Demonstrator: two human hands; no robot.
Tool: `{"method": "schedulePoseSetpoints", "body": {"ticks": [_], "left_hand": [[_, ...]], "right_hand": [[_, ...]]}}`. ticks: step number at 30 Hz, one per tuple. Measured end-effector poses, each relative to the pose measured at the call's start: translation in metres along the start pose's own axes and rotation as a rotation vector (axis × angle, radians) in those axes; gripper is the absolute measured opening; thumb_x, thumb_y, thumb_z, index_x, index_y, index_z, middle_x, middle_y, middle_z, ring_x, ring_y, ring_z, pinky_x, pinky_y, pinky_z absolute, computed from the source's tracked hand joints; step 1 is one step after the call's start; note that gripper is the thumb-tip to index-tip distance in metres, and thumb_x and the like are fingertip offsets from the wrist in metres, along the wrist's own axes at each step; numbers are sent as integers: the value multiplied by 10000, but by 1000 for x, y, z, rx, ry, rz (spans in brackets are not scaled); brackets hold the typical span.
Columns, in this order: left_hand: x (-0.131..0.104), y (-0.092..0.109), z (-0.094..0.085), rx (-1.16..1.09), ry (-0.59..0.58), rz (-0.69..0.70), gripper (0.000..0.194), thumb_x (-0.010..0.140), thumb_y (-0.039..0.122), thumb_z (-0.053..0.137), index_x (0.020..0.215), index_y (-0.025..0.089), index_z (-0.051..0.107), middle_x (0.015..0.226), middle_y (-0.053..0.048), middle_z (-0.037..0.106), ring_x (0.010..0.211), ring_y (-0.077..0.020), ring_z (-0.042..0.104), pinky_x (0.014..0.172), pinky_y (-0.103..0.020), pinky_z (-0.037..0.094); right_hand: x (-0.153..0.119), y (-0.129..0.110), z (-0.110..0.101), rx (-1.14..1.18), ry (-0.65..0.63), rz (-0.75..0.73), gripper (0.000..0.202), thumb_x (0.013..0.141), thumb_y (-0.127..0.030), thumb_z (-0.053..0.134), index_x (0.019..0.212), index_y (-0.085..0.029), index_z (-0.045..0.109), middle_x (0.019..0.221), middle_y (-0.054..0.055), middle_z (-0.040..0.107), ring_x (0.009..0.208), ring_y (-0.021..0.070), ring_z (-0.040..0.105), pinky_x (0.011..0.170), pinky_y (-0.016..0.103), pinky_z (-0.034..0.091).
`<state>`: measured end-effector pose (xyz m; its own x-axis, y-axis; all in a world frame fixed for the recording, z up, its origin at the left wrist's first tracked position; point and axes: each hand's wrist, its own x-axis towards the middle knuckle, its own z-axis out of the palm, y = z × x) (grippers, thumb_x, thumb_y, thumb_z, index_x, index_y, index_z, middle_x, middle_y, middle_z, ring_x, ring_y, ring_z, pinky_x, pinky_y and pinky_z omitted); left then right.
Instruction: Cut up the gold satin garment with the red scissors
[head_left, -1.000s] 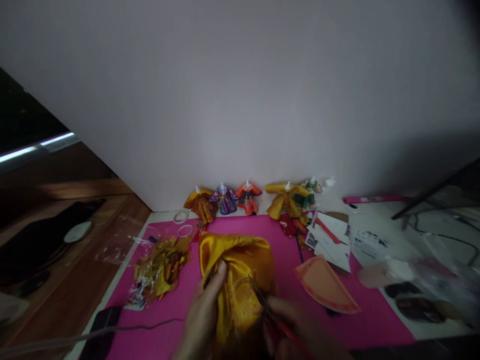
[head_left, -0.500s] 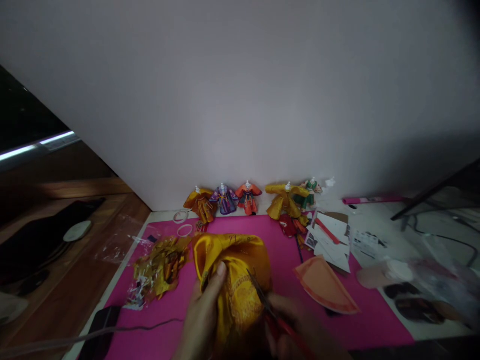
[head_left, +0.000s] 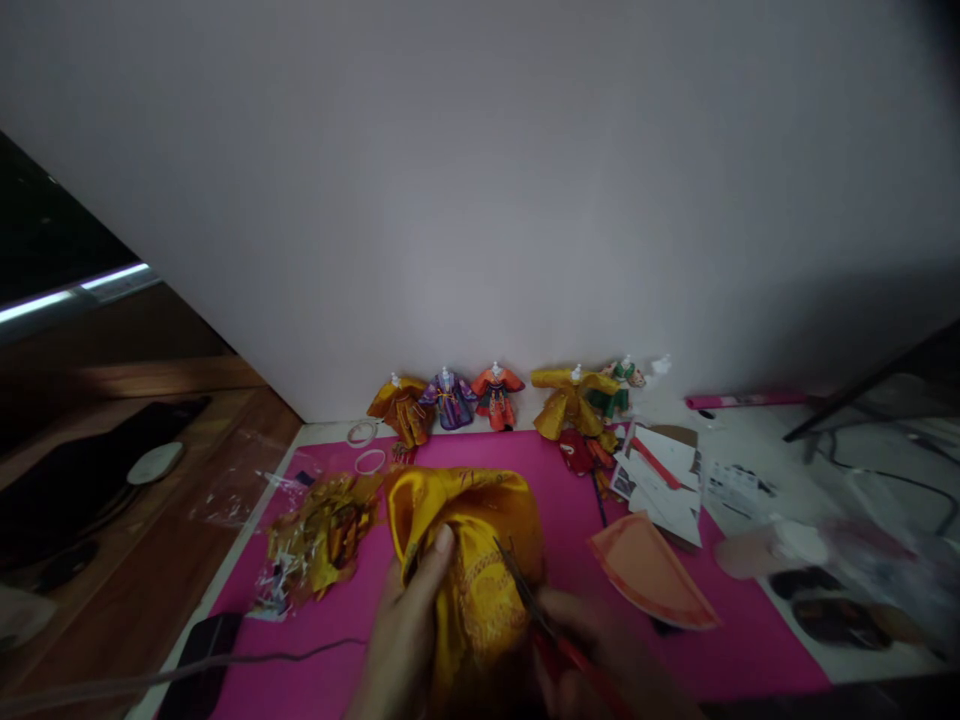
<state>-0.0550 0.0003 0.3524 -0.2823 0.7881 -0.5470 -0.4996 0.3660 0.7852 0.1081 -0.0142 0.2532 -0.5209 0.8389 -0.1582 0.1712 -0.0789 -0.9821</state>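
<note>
Golden yellow satin fabric (head_left: 491,520) with an embroidered band is bunched up in front of me. My left hand (head_left: 412,610) grips its left side, the thumb pressed on top and the other fingers hidden beneath the cloth. In my right hand (head_left: 577,625) is a pair of scissors (head_left: 525,590) with red handles. Their dark blades lie over the fabric's right part, pointing up and left, slightly parted at the tips. Whether the blades touch the cloth I cannot tell.
Small dressed doll figures, one in purple (head_left: 448,400), stand along the wall. A pink mat (head_left: 300,680) covers the table. Yellow scraps (head_left: 326,540) lie left; an orange semicircular piece (head_left: 652,575), white papers (head_left: 664,490) and a bottle (head_left: 772,548) lie right. A cable (head_left: 285,656) crosses the left front.
Almost nothing differs. The fabric, both hands and the scissors keep the same places, with only a very slight shift in the scissors.
</note>
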Motion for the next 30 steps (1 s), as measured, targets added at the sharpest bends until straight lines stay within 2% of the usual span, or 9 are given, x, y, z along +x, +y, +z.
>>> {"method": "schedulePoseSetpoints", "body": {"ticks": [4,6,11,15,21,26,30], "left_hand": [[2,-1,0,-2,1,-20,540,620,414,869,1084,191,707,946,-67,832,1051,-378,714,832,-386,614],[3,-1,0,18,2,-4,468,662,397,845,1060,188,711,930,-67,833,1058,-372,711,839,-382,610],[4,-4,-1,44,-3,25,466,660,404,843,1046,172,722,843,-74,833,998,-382,733,805,-398,620],[2,-5,1,40,27,34,434,656,358,850,1026,164,733,765,-68,823,883,-364,767,711,-384,639],[-3,1,10,24,34,46,310,652,320,853,902,170,747,646,-38,793,770,-330,783,612,-337,637],[-5,3,12,14,34,45,319,618,349,873,860,193,736,677,-27,803,810,-328,779,623,-326,632],[-6,3,11,8,27,29,365,594,387,884,867,192,740,683,-25,805,816,-326,778,637,-326,629]], "right_hand": [[-3,-4,-10,54,-44,-61,619,667,-791,642,808,-188,665,574,-29,484,519,132,430,457,249,305],[-6,-12,-16,57,-62,-48,636,644,-793,661,833,-186,674,581,-22,507,527,139,450,466,255,315],[-12,-32,-27,60,-114,-34,551,749,-688,649,926,-169,696,600,-26,497,529,133,444,503,252,356],[-14,-41,-32,70,-137,-54,596,754,-714,634,939,-152,701,618,-17,523,544,129,451,531,249,393],[-15,-41,-31,80,-109,-77,796,711,-891,471,909,-153,695,647,6,560,601,155,508,613,286,452],[-15,-39,-31,69,-115,-72,831,690,-911,459,930,-155,706,651,11,563,586,148,499,627,287,454],[-15,-33,-31,40,-89,-126,821,729,-898,428,920,-154,719,637,11,556,558,132,471,553,248,382]]}}
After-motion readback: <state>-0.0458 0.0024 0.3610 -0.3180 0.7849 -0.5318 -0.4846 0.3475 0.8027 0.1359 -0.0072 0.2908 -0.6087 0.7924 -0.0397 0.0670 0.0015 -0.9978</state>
